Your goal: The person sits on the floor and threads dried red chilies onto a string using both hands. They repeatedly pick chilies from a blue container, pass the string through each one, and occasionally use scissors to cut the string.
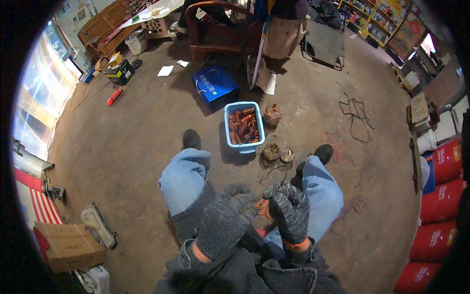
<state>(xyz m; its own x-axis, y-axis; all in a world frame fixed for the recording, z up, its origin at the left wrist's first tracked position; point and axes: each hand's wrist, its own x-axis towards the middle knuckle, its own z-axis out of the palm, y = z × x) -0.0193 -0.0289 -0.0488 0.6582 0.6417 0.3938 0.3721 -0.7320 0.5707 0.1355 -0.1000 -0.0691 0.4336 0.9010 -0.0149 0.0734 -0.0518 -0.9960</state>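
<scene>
My left hand (227,217), in a grey knit glove, is held over my lap with its fingers curled. Whether it grips anything is hidden. Close beside it, my right hand (290,207), gloved alike, has fingertips drawn together near a thin dark strand (285,175); the grip itself is unclear. An orange looped thing (263,208) shows between the hands. Beyond them on the floor stands a light blue plastic tub (244,149) full of reddish-brown scrap pieces (242,126). Small containers with greenish bits (271,151), silvery bits (287,155) and coppery bits (272,115) sit right of it.
A blue carton (216,83) lies behind the tub, before a wooden chair (220,33). Dark cord (356,117) is strewn on the floor at right. Red drums (438,205) line the right side. A cardboard box (69,246) stands at lower left.
</scene>
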